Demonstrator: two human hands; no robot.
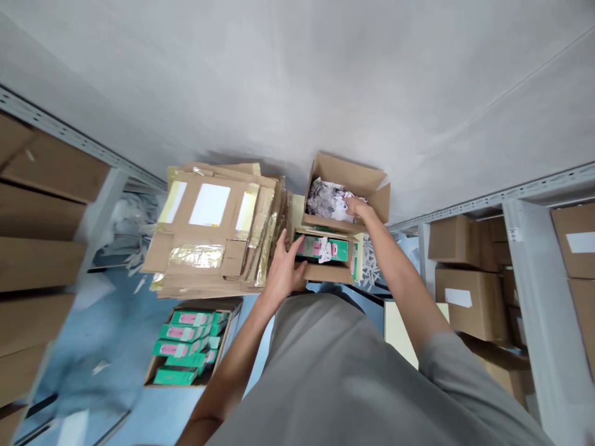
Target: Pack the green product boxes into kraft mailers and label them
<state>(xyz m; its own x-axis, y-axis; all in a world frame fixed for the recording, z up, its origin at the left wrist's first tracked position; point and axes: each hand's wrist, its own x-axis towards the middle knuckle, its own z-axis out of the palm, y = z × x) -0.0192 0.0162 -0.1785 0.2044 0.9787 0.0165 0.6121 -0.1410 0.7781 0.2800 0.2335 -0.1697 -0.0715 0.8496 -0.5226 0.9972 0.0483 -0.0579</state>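
Observation:
My left hand (284, 265) is at the left end of a small open carton (328, 272), its fingers spread apart and touching the edge. In that carton lies a green and pink box (340, 249), with a crumpled piece of paper (325, 249) on top. Behind it stands another open cardboard carton (344, 168), holding a heap of crumpled and shredded paper (325, 199). My right hand (356, 207) reaches into this heap, fingers closed on some of the paper; the fingertips are partly hidden.
Flattened cardboard boxes (209, 241) are stacked at my left. Below them, a carton (151, 368) of several green and pink boxes (181, 350) sits low down. Shelves with closed cartons (469, 300) flank both sides; a grey wall (297, 80) rises ahead. Paper shreds (369, 263) lie beyond the small carton.

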